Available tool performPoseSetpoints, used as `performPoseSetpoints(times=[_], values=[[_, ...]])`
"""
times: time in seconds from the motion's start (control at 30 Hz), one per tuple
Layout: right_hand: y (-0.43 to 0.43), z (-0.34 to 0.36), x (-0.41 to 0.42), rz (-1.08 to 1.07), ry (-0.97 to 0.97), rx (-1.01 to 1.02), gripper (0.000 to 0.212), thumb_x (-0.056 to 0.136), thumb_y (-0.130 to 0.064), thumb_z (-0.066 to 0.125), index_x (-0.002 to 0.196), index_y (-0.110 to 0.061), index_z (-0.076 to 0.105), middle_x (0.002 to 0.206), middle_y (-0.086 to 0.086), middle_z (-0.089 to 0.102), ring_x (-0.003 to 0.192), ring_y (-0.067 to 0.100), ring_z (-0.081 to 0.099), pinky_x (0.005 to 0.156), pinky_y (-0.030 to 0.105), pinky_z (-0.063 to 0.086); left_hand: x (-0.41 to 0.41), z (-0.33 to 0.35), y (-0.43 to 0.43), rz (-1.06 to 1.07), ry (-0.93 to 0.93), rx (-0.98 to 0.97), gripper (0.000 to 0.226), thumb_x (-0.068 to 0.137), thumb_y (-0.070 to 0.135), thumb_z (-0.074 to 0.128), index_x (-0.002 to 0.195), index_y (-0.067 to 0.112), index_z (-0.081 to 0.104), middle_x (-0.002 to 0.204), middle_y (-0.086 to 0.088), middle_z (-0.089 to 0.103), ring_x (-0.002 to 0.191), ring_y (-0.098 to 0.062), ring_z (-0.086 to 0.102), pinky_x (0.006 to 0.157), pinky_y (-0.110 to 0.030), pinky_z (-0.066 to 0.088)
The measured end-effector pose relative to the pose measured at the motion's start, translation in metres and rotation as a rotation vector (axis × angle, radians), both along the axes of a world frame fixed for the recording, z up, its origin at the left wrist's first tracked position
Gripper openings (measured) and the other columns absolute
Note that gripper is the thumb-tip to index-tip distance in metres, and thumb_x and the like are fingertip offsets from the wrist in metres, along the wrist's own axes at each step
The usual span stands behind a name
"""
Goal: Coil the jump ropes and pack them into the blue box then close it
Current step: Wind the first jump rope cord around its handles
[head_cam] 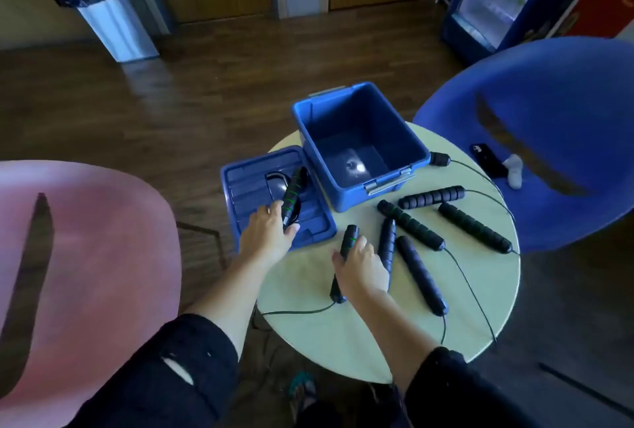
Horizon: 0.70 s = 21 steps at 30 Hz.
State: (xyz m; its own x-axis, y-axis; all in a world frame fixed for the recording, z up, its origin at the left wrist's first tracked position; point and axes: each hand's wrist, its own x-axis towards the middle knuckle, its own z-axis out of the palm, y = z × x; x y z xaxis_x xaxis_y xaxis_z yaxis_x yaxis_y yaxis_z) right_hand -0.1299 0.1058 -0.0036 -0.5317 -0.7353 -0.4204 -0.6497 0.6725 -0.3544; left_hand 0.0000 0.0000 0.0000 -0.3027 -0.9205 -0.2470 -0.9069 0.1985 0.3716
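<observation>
Lying on the lid (247, 187) left of the box (344, 195), one handle (293, 194) is gripped by the left hand (271, 235); a second handle (349, 239), on the box's near side with its long axis toward it, is seemingly clasped by the right hand (362, 270).

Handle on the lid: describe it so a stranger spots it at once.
On the round table, a blue lid lies left of the blue box. The green-ringed handle sits on that lid, held by the left hand; all other handles lie on the tabletop.
</observation>
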Motion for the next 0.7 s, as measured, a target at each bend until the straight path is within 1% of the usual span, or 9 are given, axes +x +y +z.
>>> performPoseSetpoints(times=[0.13,0.2,0.27,0.37,0.47,0.57,0.7], values=[[-0.001,-0.013,0.002,-0.019,0.069,0.008,0.050,0.095,-0.050,0.045,0.121,-0.008,0.039,0.124,0.009,0.054,0.115,0.029,0.057,0.077,0.035,0.047,-0.002,-0.014,-0.013,-0.001,0.001,0.003,0.057,0.093,0.040,0.055,0.139,0.011,0.039,0.125,-0.018,0.051,0.116,-0.036,0.049,0.085,-0.045,0.047],[-0.002,-0.020,0.002,-0.021,0.060,0.012,0.048,0.096,-0.049,0.046,0.119,-0.008,0.039,0.122,0.009,0.056,0.112,0.029,0.059,0.072,0.033,0.044,-0.004,-0.024,-0.017,-0.004,0.028,0.019,0.057,0.093,0.039,0.057,0.138,0.010,0.039,0.122,-0.019,0.051,0.114,-0.036,0.049,0.085,-0.047,0.048],[-0.003,-0.024,0.002,-0.032,0.064,0.002,0.046,0.096,-0.047,0.047,0.118,-0.008,0.039,0.121,0.009,0.056,0.110,0.029,0.060,0.067,0.030,0.039,-0.003,-0.031,-0.021,0.002,0.054,0.019,0.057,0.092,0.037,0.059,0.138,0.009,0.040,0.121,-0.020,0.052,0.112,-0.037,0.049,0.085,-0.048,0.048],[-0.003,-0.028,0.003,-0.072,0.039,-0.019,0.043,0.096,-0.043,0.051,0.117,-0.007,0.040,0.119,0.009,0.056,0.108,0.030,0.061,0.067,0.029,0.037,-0.001,-0.039,-0.024,0.010,0.098,0.013,0.056,0.091,0.029,0.062,0.137,0.006,0.042,0.119,-0.023,0.053,0.110,-0.038,0.051,0.083,-0.048,0.047],[-0.003,-0.030,0.003,-0.116,-0.004,-0.039,0.039,0.096,-0.039,0.052,0.114,-0.006,0.043,0.119,0.011,0.056,0.108,0.032,0.060,0.069,0.030,0.036,0.001,-0.043,-0.025,0.018,0.142,0.006,0.053,0.091,0.020,0.063,0.138,0.006,0.042,0.122,-0.023,0.052,0.111,-0.037,0.052,0.084,-0.046,0.045],[-0.003,-0.033,0.001,-0.152,-0.054,-0.060,0.039,0.096,-0.038,0.053,0.113,-0.004,0.045,0.118,0.013,0.056,0.108,0.034,0.058,0.074,0.033,0.038,0.002,-0.044,-0.027,0.054,0.206,0.027,0.050,0.092,0.017,0.062,0.137,0.009,0.043,0.125,-0.020,0.052,0.111,-0.035,0.052,0.086,-0.042,0.044],[0.000,-0.037,-0.001,-0.191,-0.160,-0.138,0.038,0.094,-0.035,0.056,0.115,-0.004,0.050,0.116,0.014,0.058,0.106,0.033,0.056,0.085,0.037,0.043,0.007,-0.042,-0.023,0.138,0.310,0.094,0.041,0.090,0.018,0.062,0.129,0.016,0.048,0.119,-0.012,0.057,0.106,-0.028,0.054,0.077,-0.033,0.041]])
